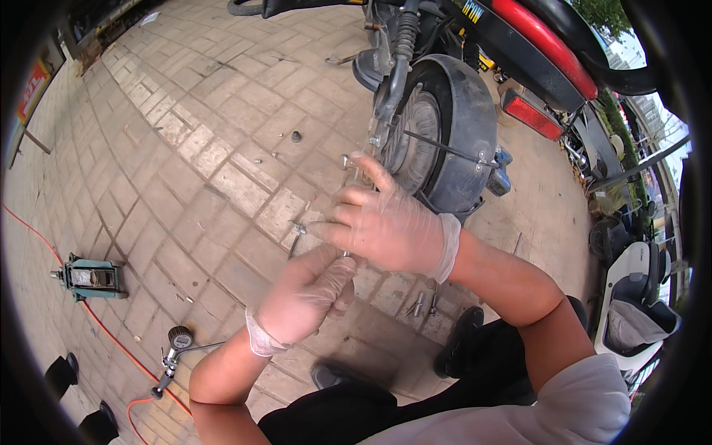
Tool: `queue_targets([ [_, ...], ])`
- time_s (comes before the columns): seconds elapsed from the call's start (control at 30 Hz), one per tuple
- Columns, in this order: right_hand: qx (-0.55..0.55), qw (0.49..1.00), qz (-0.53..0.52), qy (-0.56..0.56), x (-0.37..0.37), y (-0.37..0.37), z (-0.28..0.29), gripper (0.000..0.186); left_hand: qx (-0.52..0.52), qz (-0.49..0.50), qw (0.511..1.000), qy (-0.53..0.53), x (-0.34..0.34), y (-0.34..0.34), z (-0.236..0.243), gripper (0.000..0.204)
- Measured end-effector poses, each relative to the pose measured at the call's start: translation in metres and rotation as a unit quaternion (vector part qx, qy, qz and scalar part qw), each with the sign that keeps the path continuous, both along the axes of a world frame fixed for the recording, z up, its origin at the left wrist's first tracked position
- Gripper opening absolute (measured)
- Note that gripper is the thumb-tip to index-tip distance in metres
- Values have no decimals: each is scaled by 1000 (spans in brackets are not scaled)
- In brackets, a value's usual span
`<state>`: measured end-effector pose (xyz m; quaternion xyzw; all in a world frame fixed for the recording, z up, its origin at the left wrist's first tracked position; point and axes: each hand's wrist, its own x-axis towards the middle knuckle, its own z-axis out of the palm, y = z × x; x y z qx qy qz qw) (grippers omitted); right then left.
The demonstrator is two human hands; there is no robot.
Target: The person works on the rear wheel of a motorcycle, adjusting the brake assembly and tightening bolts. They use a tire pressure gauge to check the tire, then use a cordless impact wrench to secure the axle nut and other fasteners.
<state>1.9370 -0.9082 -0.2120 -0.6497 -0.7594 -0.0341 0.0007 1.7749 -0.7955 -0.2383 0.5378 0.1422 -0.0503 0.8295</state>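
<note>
Both my hands wear thin clear gloves. My left hand (304, 297) is closed around a slim silver tool, perhaps a wrench, mostly hidden by the fingers. My right hand (378, 222) is just above it, fingers curled at the same tool, one reaching up to its top end (347, 161) beside the rear axle area of the scooter wheel (411, 148). Whether that end touches the axle is unclear. A grey fork arm and shock absorber (404, 41) rise above. Small loose fittings, including a dark cap (296, 136), lie on the paving beside the wheel.
A green jack (89, 278), pressure gauge (180, 338) and orange hose (126, 356) lie left. Loose sockets (419, 302) lie by my feet. A blue power tool (498, 174) stands behind the wheel; a white scooter (630, 311) is at right. Another person's shoes (63, 374) show lower left.
</note>
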Motion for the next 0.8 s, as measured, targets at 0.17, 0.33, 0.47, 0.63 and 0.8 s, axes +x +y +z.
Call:
queue_targets([
  [0.17,270,889,-74,363,67,41,73,22,-93,120,978,-142,24,38,4,56],
  [0.33,365,723,-161,565,113,76,113,22,-77,162,982,-64,12,36,-36,47],
  [0.47,479,748,-234,395,128,102,88,36,-62,172,983,-16,-2,26,-61,43],
  [0.63,446,781,-158,407,146,115,61,46,-70,189,979,-4,-12,27,-72,43],
  [0.8,464,789,-144,377,139,105,52,41,-79,190,979,-8,-12,27,-75,42],
])
